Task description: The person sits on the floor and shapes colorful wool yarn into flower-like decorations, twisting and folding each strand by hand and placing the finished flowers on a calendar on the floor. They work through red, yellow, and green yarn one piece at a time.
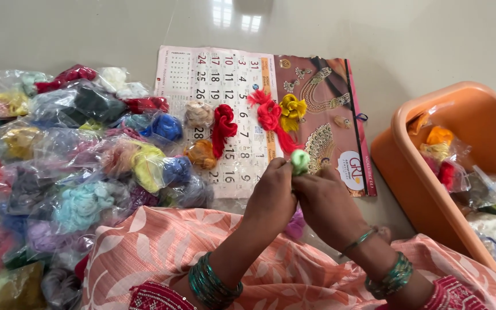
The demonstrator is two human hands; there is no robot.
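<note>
Item in hand: small pale green yarn bundle (300, 161), pinched between the fingertips of the left hand (271, 198) and right hand (328, 206), both closed on it above the near edge of a wall calendar (225, 74) spread on the floor. Step, as judged: shaping or winding the bundle. Finished pieces on the calendar: red (223, 127), yellow (291, 110), beige (198, 113). Bagged yarn heap (76, 172) at left; orange tub (431, 166) at right. Next calls for a steady pinch.
</note>
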